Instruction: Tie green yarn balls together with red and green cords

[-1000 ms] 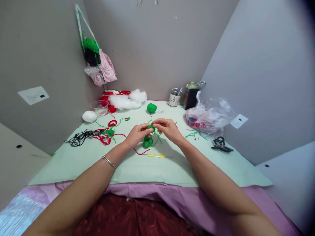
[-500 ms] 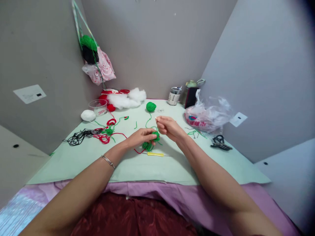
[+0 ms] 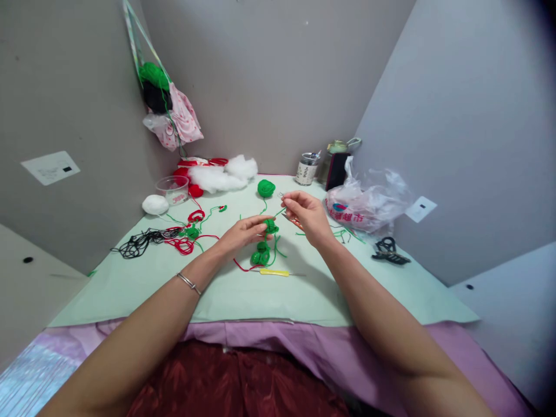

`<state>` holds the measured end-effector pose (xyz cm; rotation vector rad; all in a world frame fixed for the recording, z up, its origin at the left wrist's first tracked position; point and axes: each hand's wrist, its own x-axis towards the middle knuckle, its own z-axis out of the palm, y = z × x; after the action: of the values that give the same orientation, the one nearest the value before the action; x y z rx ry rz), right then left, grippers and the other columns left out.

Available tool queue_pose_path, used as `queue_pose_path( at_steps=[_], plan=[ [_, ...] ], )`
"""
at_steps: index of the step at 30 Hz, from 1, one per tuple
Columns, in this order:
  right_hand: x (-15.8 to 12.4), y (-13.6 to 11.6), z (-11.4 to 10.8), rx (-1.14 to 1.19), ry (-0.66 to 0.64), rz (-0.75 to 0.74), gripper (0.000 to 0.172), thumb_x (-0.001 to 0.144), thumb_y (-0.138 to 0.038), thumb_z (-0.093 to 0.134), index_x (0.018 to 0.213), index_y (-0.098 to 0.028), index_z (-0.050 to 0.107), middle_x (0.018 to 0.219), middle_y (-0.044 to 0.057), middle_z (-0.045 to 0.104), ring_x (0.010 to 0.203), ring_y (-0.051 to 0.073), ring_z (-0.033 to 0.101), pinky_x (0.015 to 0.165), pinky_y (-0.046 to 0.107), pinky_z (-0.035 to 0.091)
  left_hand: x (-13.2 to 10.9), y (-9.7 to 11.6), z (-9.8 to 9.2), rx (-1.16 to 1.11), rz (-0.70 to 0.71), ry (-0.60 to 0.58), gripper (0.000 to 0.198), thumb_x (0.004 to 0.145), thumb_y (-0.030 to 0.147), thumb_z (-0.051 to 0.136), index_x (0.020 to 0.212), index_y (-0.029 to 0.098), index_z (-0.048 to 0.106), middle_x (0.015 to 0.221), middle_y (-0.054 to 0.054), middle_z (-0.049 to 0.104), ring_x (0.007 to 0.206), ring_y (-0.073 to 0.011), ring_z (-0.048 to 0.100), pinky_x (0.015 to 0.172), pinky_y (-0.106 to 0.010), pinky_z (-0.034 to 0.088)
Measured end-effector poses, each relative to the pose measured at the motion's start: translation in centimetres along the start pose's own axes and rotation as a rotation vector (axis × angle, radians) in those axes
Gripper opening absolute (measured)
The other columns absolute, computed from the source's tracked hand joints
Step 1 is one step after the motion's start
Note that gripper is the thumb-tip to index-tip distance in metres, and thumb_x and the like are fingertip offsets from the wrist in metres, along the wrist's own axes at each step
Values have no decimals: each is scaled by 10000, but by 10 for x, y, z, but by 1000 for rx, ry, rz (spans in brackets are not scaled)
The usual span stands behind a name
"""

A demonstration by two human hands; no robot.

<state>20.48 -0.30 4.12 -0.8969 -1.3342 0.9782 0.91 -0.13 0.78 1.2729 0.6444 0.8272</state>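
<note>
My left hand point(image 3: 245, 233) is closed around a small green crocheted piece point(image 3: 270, 226), held between thumb and fingers above the table. To its right, my right hand point(image 3: 307, 215) is pinched, and a strand of green yarn point(image 3: 280, 212) runs from the piece to its fingertips. Whether a needle is also between those fingers is too small to tell. Partly hidden under my right hand are orange-handled scissors point(image 3: 294, 221). Below my left hand lie rounded green crocheted parts point(image 3: 260, 255) with loose yarn ends. A yellow-handled crochet hook point(image 3: 274, 273) rests nearer the front edge.
A green yarn ball point(image 3: 266, 188) sits behind my hands. Black yarn point(image 3: 145, 242) and red yarn point(image 3: 182, 246) tangle at left, near a clear tub point(image 3: 174, 191) and white stuffing point(image 3: 221, 176). On the right are a plastic bag point(image 3: 369, 202) and a black hair claw point(image 3: 390, 252).
My right hand has moved slightly right and up, away from my left. The green piece has risen a little with my left hand, uncovering the green parts below. Scissors now show under my right hand.
</note>
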Motion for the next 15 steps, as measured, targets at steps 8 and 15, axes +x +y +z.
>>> queue_pose_path(
  at_steps=[8,15],
  plan=[
    [-15,-2,8,-656,35,-434,172,918,-282,550,943,-215,706,919,52,691,751,157,594,713,289,455,5,-1,-9,18,100,50,444,740,358,778,1143,197,678,1092,-70,671,940,-204,678,947,-370,467],
    [-21,-1,15,-831,-102,-406,172,903,-230,542,917,-186,708,789,34,700,628,133,554,631,258,393,8,-1,-17,15,197,118,418,740,337,767,1123,198,673,1075,-67,683,932,-189,656,958,-378,464]
  ],
)
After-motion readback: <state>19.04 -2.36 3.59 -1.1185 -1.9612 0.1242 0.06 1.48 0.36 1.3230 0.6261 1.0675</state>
